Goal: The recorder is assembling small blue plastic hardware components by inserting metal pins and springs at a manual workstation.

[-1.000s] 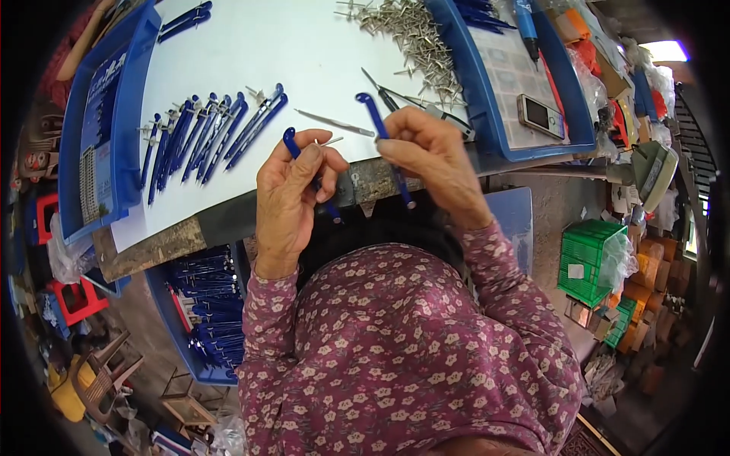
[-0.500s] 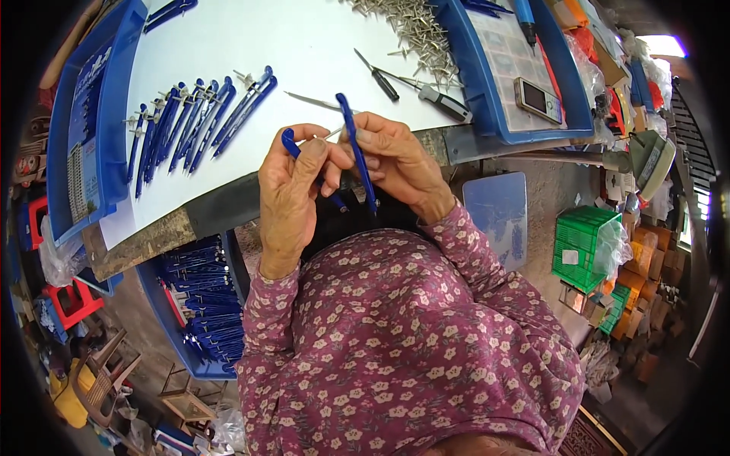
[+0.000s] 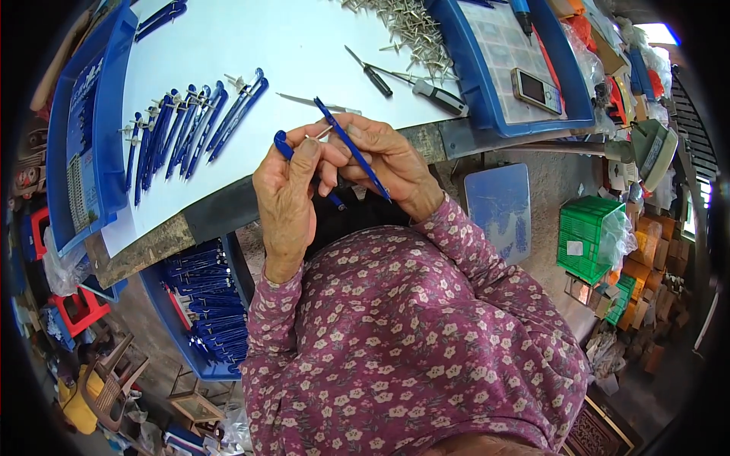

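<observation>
Close together over the table's front edge, my two hands each grip a slim blue plastic bar. My left hand pinches a hook-ended bar, whose middle is hidden by the fingers. Between finger and thumb of my right hand is a second bar, slanting down to the right. A thin metal pin shows between the hands; which bar it sits in I cannot tell. Beyond them on the white tabletop lie a slim pointed blade, a small dark screwdriver and a grey-and-black handled tool.
Blue bars with metal pins lie in a row at left. Loose metal pins are heaped at the back. Blue trays flank the table: one at left, one at right holding a phone. A blue crate of bars stands below.
The bar in my right hand has tipped, its upper end swinging left and its lower end right. My left hand keeps its grip. The whole view has shifted slightly.
</observation>
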Motion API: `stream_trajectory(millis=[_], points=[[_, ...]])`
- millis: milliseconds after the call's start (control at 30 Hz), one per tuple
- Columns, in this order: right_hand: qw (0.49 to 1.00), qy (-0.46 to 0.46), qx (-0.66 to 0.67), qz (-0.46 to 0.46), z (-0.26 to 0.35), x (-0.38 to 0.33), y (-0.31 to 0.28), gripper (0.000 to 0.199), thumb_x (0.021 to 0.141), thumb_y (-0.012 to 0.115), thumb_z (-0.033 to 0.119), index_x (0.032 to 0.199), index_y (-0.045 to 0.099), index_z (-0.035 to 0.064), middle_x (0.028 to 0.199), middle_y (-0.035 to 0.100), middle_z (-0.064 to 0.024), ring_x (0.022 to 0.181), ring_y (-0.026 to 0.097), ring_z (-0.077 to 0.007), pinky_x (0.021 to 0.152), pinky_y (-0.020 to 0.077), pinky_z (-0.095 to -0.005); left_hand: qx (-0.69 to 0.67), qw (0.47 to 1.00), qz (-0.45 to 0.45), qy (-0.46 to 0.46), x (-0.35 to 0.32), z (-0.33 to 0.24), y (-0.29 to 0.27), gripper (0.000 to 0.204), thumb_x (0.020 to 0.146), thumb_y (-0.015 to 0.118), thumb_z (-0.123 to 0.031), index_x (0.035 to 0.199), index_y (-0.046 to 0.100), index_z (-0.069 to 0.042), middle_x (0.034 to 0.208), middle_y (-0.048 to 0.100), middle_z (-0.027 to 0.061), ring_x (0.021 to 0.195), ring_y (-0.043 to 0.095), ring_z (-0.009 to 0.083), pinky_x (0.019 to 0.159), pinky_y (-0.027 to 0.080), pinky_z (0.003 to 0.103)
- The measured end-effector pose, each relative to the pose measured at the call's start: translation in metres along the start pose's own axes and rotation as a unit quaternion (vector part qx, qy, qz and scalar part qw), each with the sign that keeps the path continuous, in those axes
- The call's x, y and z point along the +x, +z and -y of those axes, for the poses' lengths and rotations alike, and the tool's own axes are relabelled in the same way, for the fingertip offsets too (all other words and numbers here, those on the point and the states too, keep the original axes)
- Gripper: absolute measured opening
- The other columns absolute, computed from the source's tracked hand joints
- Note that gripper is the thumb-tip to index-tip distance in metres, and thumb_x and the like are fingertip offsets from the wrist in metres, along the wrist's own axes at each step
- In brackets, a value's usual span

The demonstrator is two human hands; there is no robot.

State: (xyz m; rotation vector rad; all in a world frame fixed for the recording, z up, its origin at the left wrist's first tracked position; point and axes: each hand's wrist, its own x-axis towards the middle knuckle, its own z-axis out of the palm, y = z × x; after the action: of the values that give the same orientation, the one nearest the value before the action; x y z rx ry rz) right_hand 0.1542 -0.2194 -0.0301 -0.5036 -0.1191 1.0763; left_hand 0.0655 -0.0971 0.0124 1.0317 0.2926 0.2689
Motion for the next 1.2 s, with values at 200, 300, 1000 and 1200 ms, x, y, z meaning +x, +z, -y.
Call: stream_trajectory(millis=[200,300,1000,1200], points=[[0.999,-0.010,-0.041,-0.006,0.003,-0.002,0.008,0.038,0.091,0.050,0.017,0.121,0.044,-0.0043,0.081,0.056,-0.0043,0.057,0.046,-0.0050,0.046,0.0342,-0.0150,-0.001,1.000,-0.008,0.009,-0.001,-0.001,0.000,0.030,0.093,0.050,-0.018,0.110,0.052,0.007,0.079,0.061,0.0100,0.060,0.048,0.0068,0.051,0.035,0.018],[0.998,-0.017,-0.062,-0.027,0.004,-0.003,0.014,0.034,0.089,0.053,0.017,0.117,0.050,-0.0038,0.076,0.056,-0.0012,0.056,0.042,-0.0029,0.046,0.0326,-0.0143,0.002,1.000,-0.009,0.007,-0.001,-0.001,-0.001,0.031,0.093,0.050,-0.019,0.110,0.053,0.007,0.079,0.062,0.0099,0.060,0.048,0.0067,0.050,0.035,0.018],[0.963,-0.097,-0.243,-0.066,0.001,-0.008,0.027,0.030,0.088,0.058,0.018,0.111,0.057,-0.0016,0.070,0.056,0.0033,0.053,0.039,0.0008,0.044,0.0266,-0.0141,-0.007,1.000,-0.012,0.008,-0.003,0.002,-0.007,0.032,0.093,0.050,-0.021,0.109,0.053,0.007,0.078,0.061,0.0101,0.059,0.049,0.0080,0.050,0.036,0.018],[0.927,-0.120,-0.339,-0.108,0.002,-0.011,0.033,0.024,0.087,0.057,0.014,0.106,0.061,-0.0007,0.064,0.051,0.0051,0.050,0.037,-0.0002,0.043,0.0265,-0.0155,0.002,1.000,-0.011,0.002,-0.005,-0.002,-0.007,0.032,0.093,0.049,-0.019,0.109,0.053,0.008,0.077,0.061,0.0124,0.057,0.049,0.0095,0.048,0.037,0.020]])
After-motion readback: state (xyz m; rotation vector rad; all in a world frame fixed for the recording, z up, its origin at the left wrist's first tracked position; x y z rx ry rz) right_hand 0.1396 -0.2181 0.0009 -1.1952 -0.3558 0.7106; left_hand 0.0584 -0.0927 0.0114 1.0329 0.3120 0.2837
